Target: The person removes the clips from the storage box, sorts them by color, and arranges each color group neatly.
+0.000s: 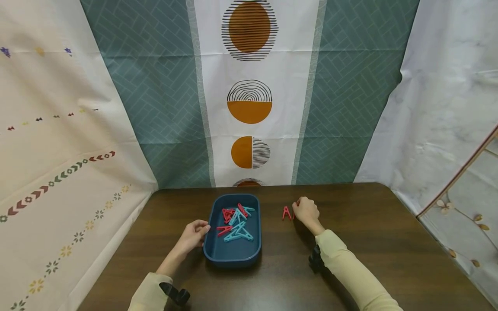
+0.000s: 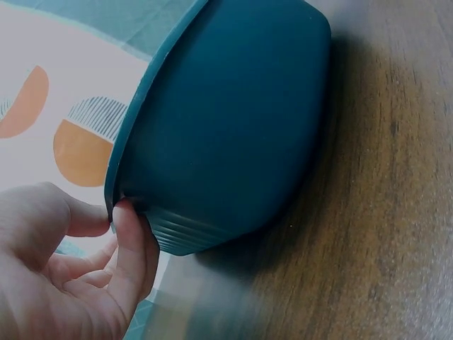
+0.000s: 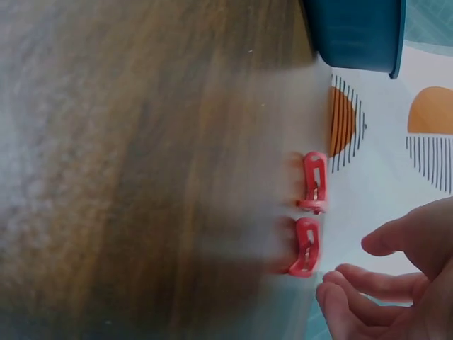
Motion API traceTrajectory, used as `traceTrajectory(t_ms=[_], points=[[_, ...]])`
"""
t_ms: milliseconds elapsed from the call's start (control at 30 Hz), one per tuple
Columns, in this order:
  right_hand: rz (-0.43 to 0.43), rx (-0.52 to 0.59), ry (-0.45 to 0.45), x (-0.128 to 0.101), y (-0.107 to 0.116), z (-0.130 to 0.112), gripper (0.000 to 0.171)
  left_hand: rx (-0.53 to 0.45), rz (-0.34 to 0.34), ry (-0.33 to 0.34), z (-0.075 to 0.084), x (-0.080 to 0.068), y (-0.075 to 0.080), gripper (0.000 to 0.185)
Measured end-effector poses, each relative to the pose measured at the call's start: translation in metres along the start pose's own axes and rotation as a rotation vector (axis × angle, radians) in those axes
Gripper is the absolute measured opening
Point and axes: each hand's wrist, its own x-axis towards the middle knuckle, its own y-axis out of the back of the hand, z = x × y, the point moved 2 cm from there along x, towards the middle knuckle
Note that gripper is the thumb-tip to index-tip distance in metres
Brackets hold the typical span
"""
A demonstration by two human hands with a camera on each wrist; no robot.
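A dark blue plastic tub [image 1: 232, 261] stands on the table, holding several light blue clothespins [image 1: 245, 234] and several red clothespins [image 1: 243, 210]. My left hand [image 1: 193, 234] is at its left side; in the left wrist view the thumb and fingers pinch the rim of the tub [image 2: 226, 120]. To the right of the tub, two red clothespins lie close together on the wood, a left one [image 3: 315, 180] and a right one [image 3: 306, 246]. Just beside the right one is my right hand [image 1: 306, 211], its thumb and fingers apart with nothing between them in the right wrist view.
The brown wooden table [image 1: 389, 242] ends at a patterned cloth [image 1: 250, 155] hanging behind it. More cloth hangs along the left [image 1: 58, 172] and right sides [image 1: 428, 129]. A black strap with a small device [image 1: 317, 259] is on each wrist.
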Motion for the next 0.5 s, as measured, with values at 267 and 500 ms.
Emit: traceTrajectory(t_ms=[267,500], points=[[0.037,0.028,0.099,-0.002,0.003,-0.014,0.019,0.015,-0.003,0.001,0.001,-0.001,0.000,0.033],[0.031,0.066,0.153,-0.002,0.005,-0.023,0.021,0.013,-0.005,0.000,0.001,-0.001,0.000,0.033]])
